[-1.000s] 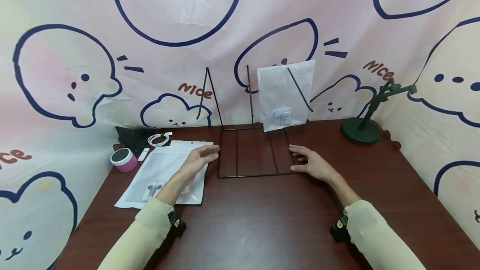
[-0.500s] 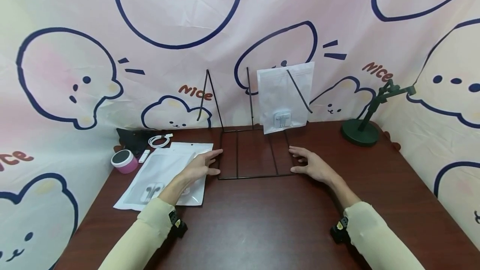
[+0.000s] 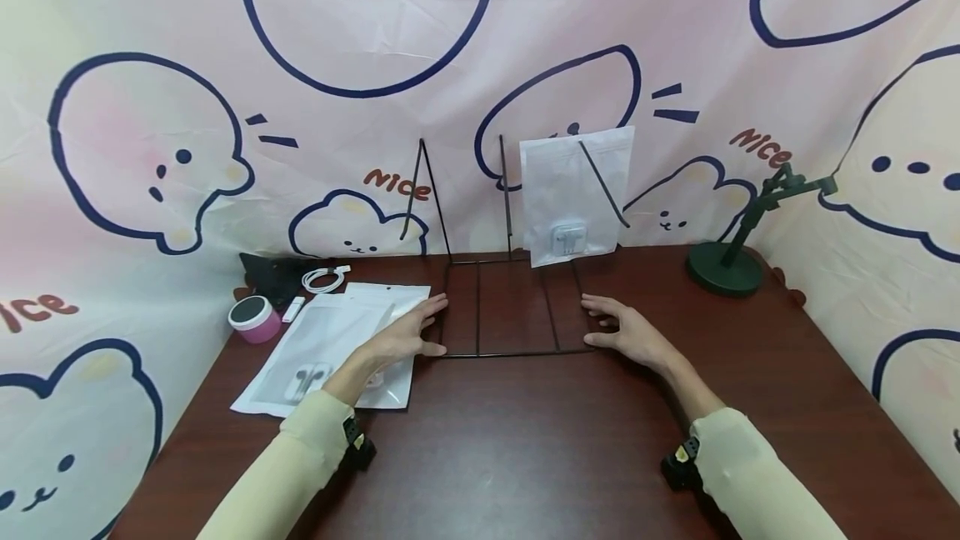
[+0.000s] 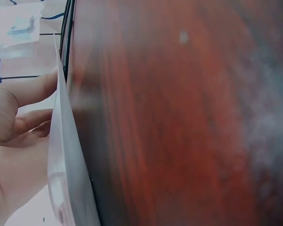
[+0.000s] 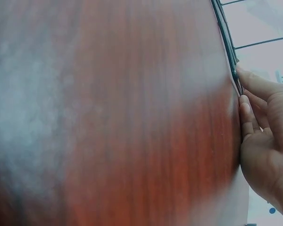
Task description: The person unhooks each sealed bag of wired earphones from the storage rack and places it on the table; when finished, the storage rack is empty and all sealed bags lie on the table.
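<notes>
A black wire rack [image 3: 517,354] stands at the back of the brown table, its base flat and thin bars rising behind. My left hand [image 3: 401,338], fingers fairly straight and thumb apart, is at the base's left side. Opposite it, my right hand [image 3: 633,336] has relaxed fingers and thumb right at the right side. In the right wrist view, the fingertips meet the dark wire [image 5: 228,47]. A white bag [image 3: 540,177] with an earphone case [image 3: 569,237] in it leans upright in the rack's right part. Below my left hand lie white earphone bags [image 3: 337,327], partly covered by it.
A pink jar [image 3: 255,322], a small white stick [image 3: 293,309], a coiled white cable [image 3: 324,280] and a black pouch [image 3: 270,277] sit at the back left. A green desk lamp [image 3: 724,267] stands at the back right. A patterned cloth [image 3: 360,23] hangs behind.
My left hand has come down and slightly right to the rack's left side, its thumb now at the near corner. My right hand and the rack stay nearly where they were.
</notes>
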